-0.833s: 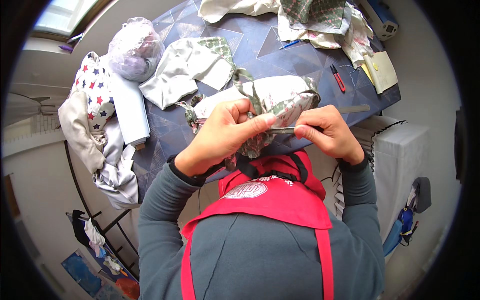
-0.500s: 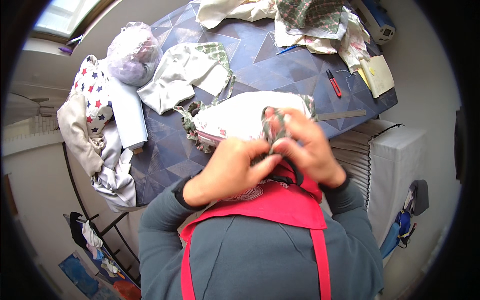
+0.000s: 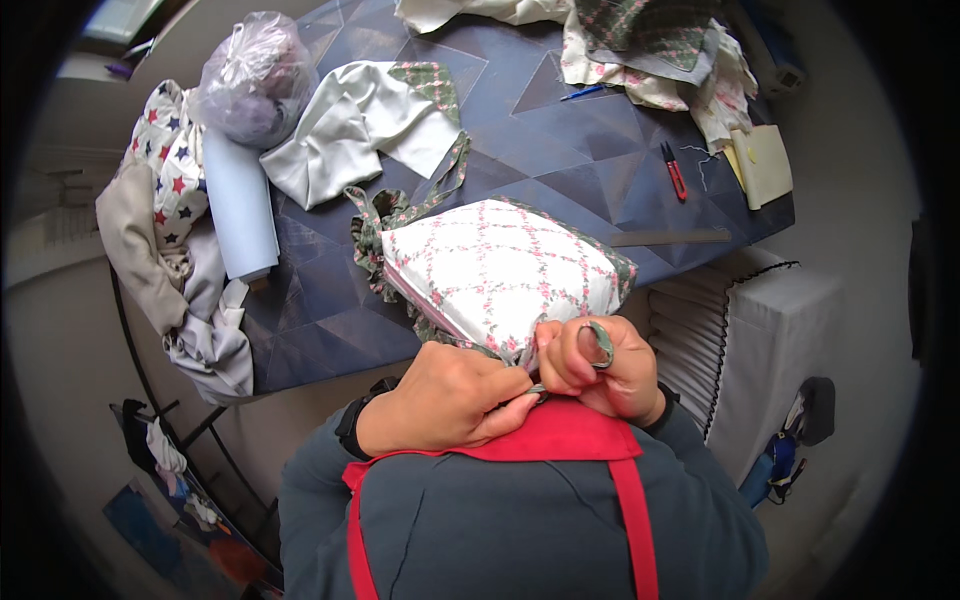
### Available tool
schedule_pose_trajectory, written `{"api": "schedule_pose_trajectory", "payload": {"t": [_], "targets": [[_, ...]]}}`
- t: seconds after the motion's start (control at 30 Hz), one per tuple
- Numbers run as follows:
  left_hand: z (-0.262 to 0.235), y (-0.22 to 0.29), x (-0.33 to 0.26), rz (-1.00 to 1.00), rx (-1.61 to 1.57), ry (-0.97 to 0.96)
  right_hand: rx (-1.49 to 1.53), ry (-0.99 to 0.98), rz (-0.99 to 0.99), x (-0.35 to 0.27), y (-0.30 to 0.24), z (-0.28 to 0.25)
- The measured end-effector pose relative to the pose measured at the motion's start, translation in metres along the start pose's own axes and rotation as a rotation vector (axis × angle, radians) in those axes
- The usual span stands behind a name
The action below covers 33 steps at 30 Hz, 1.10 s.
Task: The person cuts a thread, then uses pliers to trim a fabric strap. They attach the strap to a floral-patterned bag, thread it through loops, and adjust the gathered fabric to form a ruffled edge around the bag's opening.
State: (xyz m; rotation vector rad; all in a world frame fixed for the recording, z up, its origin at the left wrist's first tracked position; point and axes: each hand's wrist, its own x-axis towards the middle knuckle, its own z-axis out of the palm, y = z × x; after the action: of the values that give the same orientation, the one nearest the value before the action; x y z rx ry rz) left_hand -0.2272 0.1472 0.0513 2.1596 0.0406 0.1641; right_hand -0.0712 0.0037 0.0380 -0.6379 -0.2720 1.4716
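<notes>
Left hand (image 3: pixel 440 398) and right hand (image 3: pixel 612 374) pinch a green strap (image 3: pixel 605 346) at the near side of a white floral bag (image 3: pixel 500 262).
Each grip looks closed on it, though it is partly hidden. The bag rests on a blue bench (image 3: pixel 560 150), a ruler (image 3: pixel 672 238) to its right, pale cloth (image 3: pixel 345 135) beyond its left end.

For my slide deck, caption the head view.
Left hand and right hand grip a green fabric strip at the near end of a white floral bundle.
</notes>
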Motion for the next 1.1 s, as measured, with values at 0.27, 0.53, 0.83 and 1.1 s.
{"api": "schedule_pose_trajectory", "payload": {"t": [0.27, 0.53, 0.83, 1.1], "targets": [[-0.003, 0.001, -0.004, 0.002, -0.045, 0.016, -0.057, 0.082, 0.067, -0.01, -0.006, 0.002], [-0.022, -0.007, -0.001, -0.315, -0.394, 0.011, 0.009, 0.183, -0.089, 0.017, -0.021, -0.005], [-0.048, -0.002, -0.005, 0.05, -0.297, 0.224, 0.193, 0.097, -0.117, 0.034, -0.016, 0.012], [-0.014, -0.004, -0.015, 0.26, -0.798, 0.129, -0.108, -0.187, -0.006, 0.003, -0.01, 0.012]]}}
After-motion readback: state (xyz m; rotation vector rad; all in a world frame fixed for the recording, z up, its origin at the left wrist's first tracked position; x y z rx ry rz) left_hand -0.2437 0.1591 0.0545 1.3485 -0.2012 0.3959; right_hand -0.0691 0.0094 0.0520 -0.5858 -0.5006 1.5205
